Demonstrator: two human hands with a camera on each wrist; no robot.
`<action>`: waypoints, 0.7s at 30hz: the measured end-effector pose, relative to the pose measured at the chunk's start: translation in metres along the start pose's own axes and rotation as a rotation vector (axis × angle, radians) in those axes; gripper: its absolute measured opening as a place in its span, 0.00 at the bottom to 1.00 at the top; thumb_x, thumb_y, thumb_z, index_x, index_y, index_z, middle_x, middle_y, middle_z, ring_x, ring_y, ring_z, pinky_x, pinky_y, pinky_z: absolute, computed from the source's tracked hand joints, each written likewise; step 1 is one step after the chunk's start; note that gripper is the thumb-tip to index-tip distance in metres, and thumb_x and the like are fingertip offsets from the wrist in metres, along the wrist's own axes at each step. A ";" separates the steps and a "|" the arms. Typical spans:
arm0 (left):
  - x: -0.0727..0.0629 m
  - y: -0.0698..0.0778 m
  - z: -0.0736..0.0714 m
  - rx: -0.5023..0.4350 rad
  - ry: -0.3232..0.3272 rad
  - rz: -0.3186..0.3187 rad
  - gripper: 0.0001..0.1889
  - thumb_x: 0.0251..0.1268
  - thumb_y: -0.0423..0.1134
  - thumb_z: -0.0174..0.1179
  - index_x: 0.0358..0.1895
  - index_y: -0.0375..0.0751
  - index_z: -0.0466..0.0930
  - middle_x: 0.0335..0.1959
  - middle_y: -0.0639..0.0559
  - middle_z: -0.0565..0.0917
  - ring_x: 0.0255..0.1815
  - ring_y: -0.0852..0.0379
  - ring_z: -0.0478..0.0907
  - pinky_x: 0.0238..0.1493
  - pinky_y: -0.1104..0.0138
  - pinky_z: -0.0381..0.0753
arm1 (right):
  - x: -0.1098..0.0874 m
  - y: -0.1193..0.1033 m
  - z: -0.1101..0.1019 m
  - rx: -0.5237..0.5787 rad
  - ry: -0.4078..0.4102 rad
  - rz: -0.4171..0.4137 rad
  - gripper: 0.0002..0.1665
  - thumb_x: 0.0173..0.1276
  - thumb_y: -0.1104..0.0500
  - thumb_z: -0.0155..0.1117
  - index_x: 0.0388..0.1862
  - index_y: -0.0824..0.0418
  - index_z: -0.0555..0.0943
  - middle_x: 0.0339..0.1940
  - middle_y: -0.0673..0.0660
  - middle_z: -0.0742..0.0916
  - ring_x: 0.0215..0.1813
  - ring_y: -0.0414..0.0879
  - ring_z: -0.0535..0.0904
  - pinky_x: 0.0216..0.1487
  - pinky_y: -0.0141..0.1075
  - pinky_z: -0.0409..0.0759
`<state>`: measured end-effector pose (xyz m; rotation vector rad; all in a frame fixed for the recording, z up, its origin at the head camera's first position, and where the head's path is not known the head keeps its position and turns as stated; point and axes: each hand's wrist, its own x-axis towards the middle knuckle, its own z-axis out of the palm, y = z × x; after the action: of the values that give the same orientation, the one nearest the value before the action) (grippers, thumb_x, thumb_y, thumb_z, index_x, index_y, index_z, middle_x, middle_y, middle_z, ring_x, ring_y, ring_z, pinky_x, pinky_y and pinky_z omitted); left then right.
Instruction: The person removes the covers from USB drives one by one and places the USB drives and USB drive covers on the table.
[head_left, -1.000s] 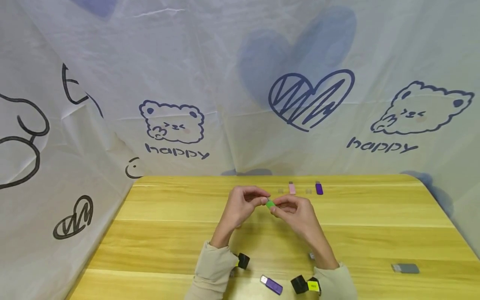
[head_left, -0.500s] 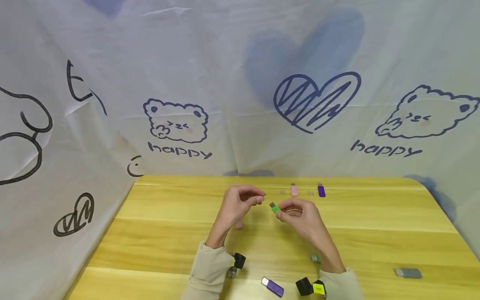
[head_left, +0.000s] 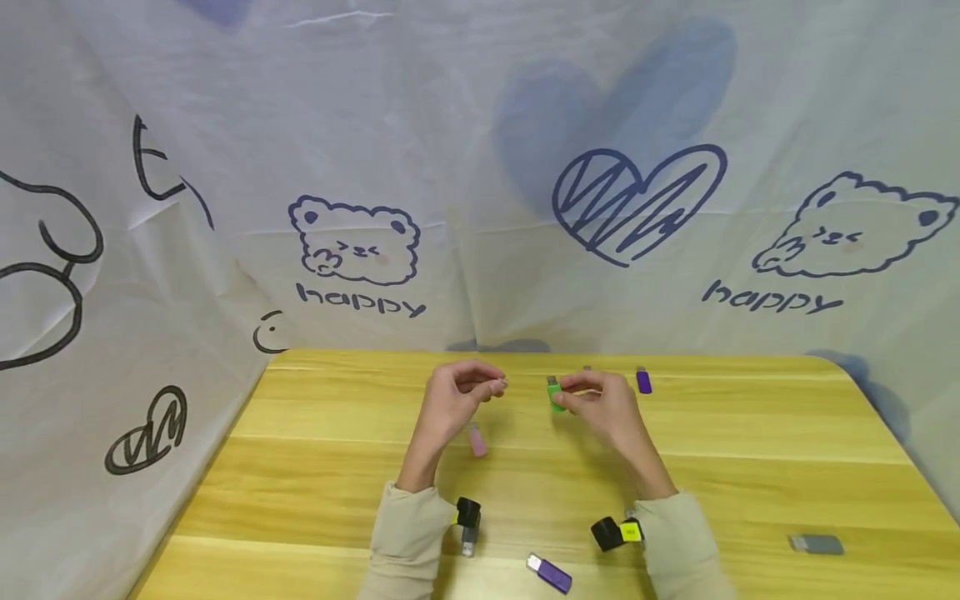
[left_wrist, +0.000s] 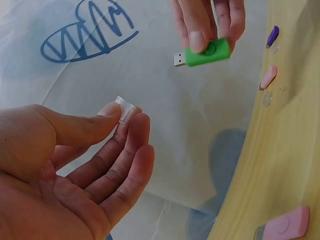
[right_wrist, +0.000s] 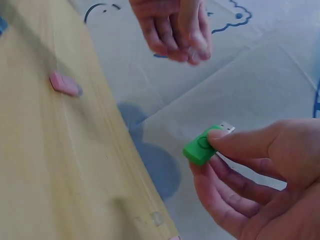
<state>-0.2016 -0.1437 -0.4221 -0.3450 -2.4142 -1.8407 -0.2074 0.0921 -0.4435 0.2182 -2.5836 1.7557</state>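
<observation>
My right hand (head_left: 603, 404) pinches a green USB flash drive (right_wrist: 204, 146) between thumb and fingers, its metal plug bare. In the left wrist view the same green drive (left_wrist: 207, 53) shows side-on, plug pointing left. Between the thumb and forefinger of my left hand (head_left: 457, 400) is a small clear plastic cap (left_wrist: 125, 109). Both hands are raised above the table, apart from each other. Below the left hand lies a pink USB flash drive (head_left: 477, 441). Behind the right hand, another pink drive (left_wrist: 268, 77) is mostly hidden in the head view.
A purple drive (head_left: 643, 381) lies at the table's back edge, with clear caps (left_wrist: 267, 99) near it. Another purple drive (head_left: 550, 574) lies in front, a grey one (head_left: 817, 544) at right. A drive (head_left: 468, 543) sits partly under the left wrist camera. Printed cloth (head_left: 480, 167) hangs behind.
The hands have drawn apart: the clear cap came off the green drive and went left with my left hand. My right hand moved slightly right, turning the drive more upright.
</observation>
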 end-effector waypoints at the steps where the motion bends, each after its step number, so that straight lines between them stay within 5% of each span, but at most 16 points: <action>1: 0.000 0.000 -0.002 -0.002 0.004 -0.001 0.04 0.68 0.26 0.66 0.40 0.34 0.89 0.37 0.43 0.90 0.39 0.40 0.88 0.44 0.51 0.87 | 0.006 0.000 0.000 0.001 0.002 0.007 0.10 0.68 0.67 0.72 0.47 0.70 0.87 0.42 0.63 0.89 0.42 0.57 0.89 0.45 0.47 0.88; 12: 0.000 -0.002 -0.014 0.006 0.021 -0.049 0.03 0.67 0.27 0.66 0.40 0.34 0.89 0.35 0.44 0.90 0.38 0.43 0.88 0.43 0.56 0.87 | 0.061 0.001 0.015 -0.033 0.014 0.135 0.12 0.67 0.67 0.72 0.47 0.73 0.87 0.39 0.67 0.90 0.40 0.62 0.89 0.40 0.44 0.89; 21: 0.000 -0.006 -0.017 -0.008 0.014 -0.050 0.03 0.66 0.27 0.67 0.40 0.33 0.88 0.35 0.43 0.90 0.35 0.50 0.88 0.44 0.54 0.87 | 0.087 0.007 0.030 -0.212 -0.002 0.206 0.10 0.62 0.66 0.78 0.39 0.72 0.89 0.29 0.63 0.90 0.22 0.48 0.86 0.26 0.35 0.85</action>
<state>-0.2043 -0.1616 -0.4228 -0.2737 -2.4295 -1.8668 -0.2928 0.0577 -0.4534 -0.0512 -2.8565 1.5146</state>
